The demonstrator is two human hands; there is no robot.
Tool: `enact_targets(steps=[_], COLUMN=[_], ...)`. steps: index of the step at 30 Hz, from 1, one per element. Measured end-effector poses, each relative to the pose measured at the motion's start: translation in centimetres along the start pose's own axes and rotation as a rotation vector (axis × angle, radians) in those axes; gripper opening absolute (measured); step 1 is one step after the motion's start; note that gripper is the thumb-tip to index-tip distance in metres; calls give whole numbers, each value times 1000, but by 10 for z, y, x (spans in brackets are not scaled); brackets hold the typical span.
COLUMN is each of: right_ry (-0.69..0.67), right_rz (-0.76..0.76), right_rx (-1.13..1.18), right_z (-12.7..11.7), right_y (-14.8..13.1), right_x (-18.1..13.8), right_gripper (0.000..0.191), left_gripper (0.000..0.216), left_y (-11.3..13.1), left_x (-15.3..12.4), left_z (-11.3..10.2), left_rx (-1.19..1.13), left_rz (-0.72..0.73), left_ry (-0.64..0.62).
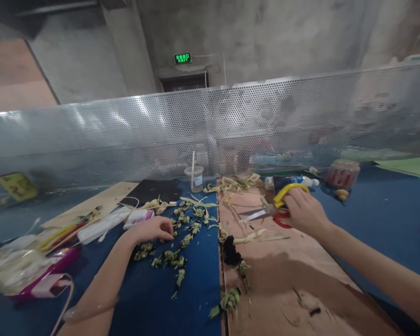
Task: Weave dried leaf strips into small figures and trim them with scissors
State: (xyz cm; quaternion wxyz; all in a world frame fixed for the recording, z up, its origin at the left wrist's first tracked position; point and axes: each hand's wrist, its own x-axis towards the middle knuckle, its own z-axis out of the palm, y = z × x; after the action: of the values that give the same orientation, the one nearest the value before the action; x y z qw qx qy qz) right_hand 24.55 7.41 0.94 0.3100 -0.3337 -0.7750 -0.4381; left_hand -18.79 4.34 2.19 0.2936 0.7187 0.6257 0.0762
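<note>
My right hand [306,212] grips scissors [257,214] with one yellow and one red handle loop. Their blades point left over the brown board [276,280] and look slightly parted. My left hand [156,229] is low over the blue table surface [199,308], its fingers curled together among small green knotted plant-like pieces [171,258]. Whatever is in those fingertips, if anything, is hidden. More green pieces [229,301] lie across the seam between blue surface and board. A black crumpled clump [231,250] sits beside that seam, near pale dry strips [252,237].
A clear cup with a straw [197,179] stands at the back, before a perforated metal screen [245,130]. Right of it are a lying bottle [296,181] and a jar [343,173]. A white power strip [103,225], red-yellow pliers [61,235] and purple packaging [49,273] crowd the left.
</note>
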Motion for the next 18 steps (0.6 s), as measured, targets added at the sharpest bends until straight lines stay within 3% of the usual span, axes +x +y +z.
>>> enact_targets(steps=[4, 7, 12, 18], right_ry=[17, 4, -29, -84], right_rz=[-7, 68, 184, 49], right_rx=[-59, -100, -110, -39], right_z=[-9, -9, -9, -11], right_y=[22, 23, 7, -5], right_x=[-45, -64, -66, -62], right_gripper=[17, 18, 17, 20], left_gripper=[28, 29, 28, 30], left_y=[2, 1, 1, 2], left_x=[1, 2, 2, 0], left_z=[0, 0, -1, -3], left_rx=[-15, -15, -3, 7], left_rz=[16, 21, 31, 25], left_ry=[-9, -19, -30, -36])
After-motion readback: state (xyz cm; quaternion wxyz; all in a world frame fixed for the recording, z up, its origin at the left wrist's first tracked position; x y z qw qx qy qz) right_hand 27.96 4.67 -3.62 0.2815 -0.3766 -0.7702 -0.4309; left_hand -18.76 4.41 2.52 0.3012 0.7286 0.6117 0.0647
